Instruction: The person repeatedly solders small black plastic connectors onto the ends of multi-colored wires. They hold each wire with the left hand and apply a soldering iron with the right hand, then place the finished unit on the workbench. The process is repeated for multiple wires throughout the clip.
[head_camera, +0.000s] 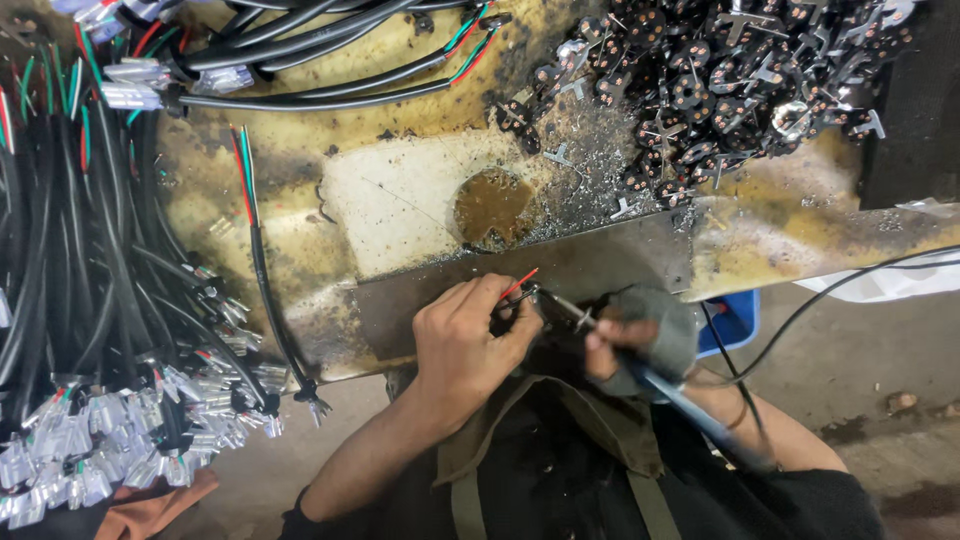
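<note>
— What's the left hand (470, 345) got?
— Its grip is closed on thin wires (520, 285), red one sticking up, at the counter's (400, 200) near edge.
— And the right hand (640, 345)?
— Blurred, cloth-wrapped, closed around a soldering iron (690, 410); its tip is hard to make out.

We are seeing the right hand (640, 345) blurring with its gloved grip, the cable bundle (90, 300) running off the left edge, the connector pile (730, 80) being cropped at top.
</note>
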